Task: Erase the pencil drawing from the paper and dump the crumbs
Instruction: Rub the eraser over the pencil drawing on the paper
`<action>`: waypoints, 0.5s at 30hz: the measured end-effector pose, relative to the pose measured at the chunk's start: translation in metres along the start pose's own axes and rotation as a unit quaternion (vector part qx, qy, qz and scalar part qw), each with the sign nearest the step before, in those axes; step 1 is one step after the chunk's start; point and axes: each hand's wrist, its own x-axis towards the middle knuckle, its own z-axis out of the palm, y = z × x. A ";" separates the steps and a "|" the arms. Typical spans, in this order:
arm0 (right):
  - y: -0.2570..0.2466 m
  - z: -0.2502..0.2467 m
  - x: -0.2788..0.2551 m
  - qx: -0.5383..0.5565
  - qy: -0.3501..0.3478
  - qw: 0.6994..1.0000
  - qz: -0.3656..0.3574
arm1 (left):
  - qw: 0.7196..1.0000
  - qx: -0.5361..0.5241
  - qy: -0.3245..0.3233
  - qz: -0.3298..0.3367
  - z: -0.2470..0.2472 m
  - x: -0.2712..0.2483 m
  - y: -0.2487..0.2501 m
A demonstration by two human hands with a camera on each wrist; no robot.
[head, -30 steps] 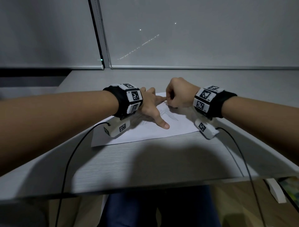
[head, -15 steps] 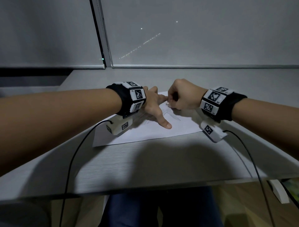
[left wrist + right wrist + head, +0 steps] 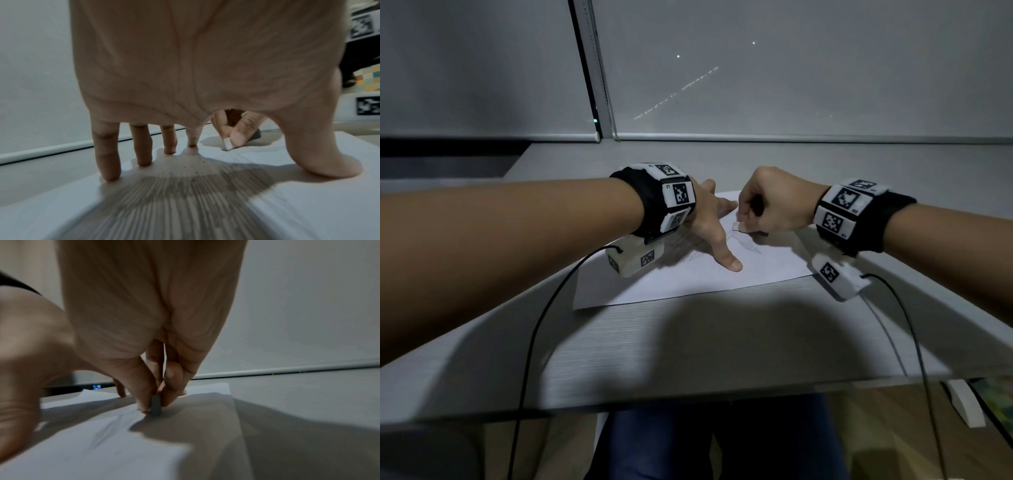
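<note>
A white sheet of paper (image 3: 688, 281) lies on the grey desk, with faint pencil lines (image 3: 748, 246) near its middle. My left hand (image 3: 714, 222) is spread flat on the sheet, its straight fingers (image 3: 109, 165) and thumb pressing it down. My right hand (image 3: 767, 205) pinches a small eraser (image 3: 736, 226) between thumb and fingertips, its lower end touching the paper at the drawing. The left wrist view shows the eraser (image 3: 227, 144) standing on the pencil lines, with dark crumbs (image 3: 193, 165) scattered by my fingers. In the right wrist view the eraser (image 3: 155, 404) is upright between the fingertips.
The grey desk (image 3: 722, 342) runs back to a window sill and drawn roller blinds (image 3: 791, 85). Two black cables (image 3: 534, 335) hang from the wrist cameras over the desk's front edge. A person's legs in dark trousers (image 3: 705, 442) show below the desk.
My right hand has slid a little toward me along the pencil lines with the eraser, so the eraser's tip now shows. My left hand keeps pressing the paper in the same place.
</note>
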 end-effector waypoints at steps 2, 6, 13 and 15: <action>0.005 -0.004 0.009 -0.015 0.013 1.000 0.011 | 1.000 0.003 0.003 -0.002 0.000 -0.001 -0.001; 0.007 -0.002 0.016 -0.030 0.034 0.998 0.038 | 1.000 -0.006 0.008 -0.001 -0.001 -0.003 0.000; -0.002 -0.001 0.003 -0.026 -0.021 0.999 0.010 | 1.000 0.008 0.017 -0.002 0.001 0.004 -0.001; 0.005 -0.001 0.009 -0.041 0.008 0.999 0.032 | 0.999 0.015 0.021 -0.025 0.001 0.003 0.000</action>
